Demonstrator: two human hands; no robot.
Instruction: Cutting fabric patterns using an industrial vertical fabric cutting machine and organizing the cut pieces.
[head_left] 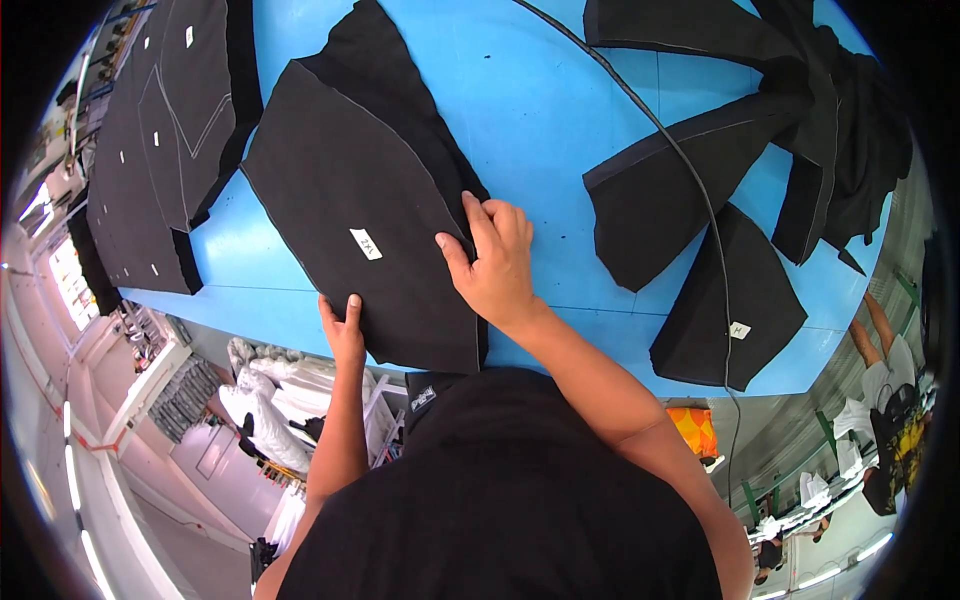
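A thick stack of cut black fabric panels [330,190] lies in front of me on the blue table, with a white paper label [366,244] on its top piece. My left hand [345,335] holds the stack's lower left edge, closed around it; its thumb rests on top and some fingers are hidden. Along the right edge, my right hand [497,265] grips the fabric, thumb and index finger on the upper surface and the other fingers curled. Pale lines run along the panel's borders. Another black fabric length [375,45] extends from under the stack's far end.
The blue table [540,180] carries a large chalk-marked black fabric stack [150,150] at left and several cut black stacks [680,180] at right. A black cable [655,115] crosses them and hangs over the near edge. At far right stands another person [885,370].
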